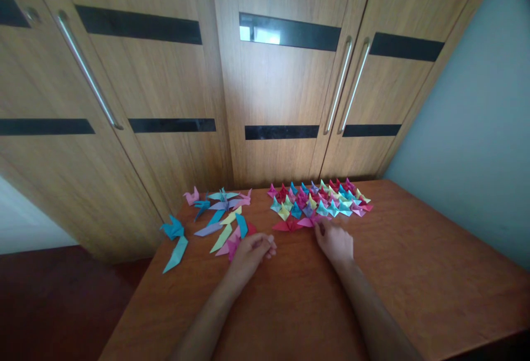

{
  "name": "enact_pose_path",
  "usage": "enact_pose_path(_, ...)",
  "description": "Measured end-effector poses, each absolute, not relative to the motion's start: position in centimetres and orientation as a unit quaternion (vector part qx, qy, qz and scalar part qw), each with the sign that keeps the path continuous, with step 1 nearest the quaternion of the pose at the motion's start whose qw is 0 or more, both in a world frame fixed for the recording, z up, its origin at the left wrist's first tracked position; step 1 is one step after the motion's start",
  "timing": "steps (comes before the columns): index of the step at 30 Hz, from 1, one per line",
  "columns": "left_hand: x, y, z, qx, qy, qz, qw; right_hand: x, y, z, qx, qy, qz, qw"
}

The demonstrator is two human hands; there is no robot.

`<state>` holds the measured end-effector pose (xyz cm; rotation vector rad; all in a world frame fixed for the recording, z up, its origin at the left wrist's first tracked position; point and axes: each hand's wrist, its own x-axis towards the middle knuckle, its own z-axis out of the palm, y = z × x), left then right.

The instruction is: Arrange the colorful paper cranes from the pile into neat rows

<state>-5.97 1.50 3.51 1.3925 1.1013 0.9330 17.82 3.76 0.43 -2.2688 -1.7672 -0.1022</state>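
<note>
My left hand point(252, 250) rests on the wooden table point(414, 272) with fingers curled together, beside a pink folded paper piece point(232, 246). My right hand point(334, 241) lies on the table with its fingertips at a pink folded piece point(311, 221) at the front of a tidy block of small coloured origami pieces point(321, 198). A red folded piece point(286, 225) lies between my hands. To the left, a looser pile of larger paper birds and strips point(221, 214) spreads over the table.
A blue paper bird point(173, 229) and a light blue strip point(176, 253) lie at the table's left edge. Wooden wardrobe doors point(281, 90) with metal handles stand right behind the table. A pale wall point(476, 146) runs along the right.
</note>
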Motion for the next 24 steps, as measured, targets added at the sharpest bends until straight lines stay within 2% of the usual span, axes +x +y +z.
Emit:
enact_pose_path(10, -5.9, 1.4, 3.7, 0.591, 0.467, 0.386, 0.532, 17.8, 3.7, 0.8, -0.785, -0.607, -0.017, 0.127)
enact_pose_path(19, -6.2, 1.6, 3.6, 0.591, 0.469, 0.382, 0.533, 18.7, 2.9, 1.0, -0.803, -0.571, -0.033, 0.168)
enact_pose_path(24, -6.2, 1.6, 3.7, 0.592, 0.473, 0.383, 0.528, 19.5, 2.7, 1.2, -0.819, -0.556, -0.024, 0.139)
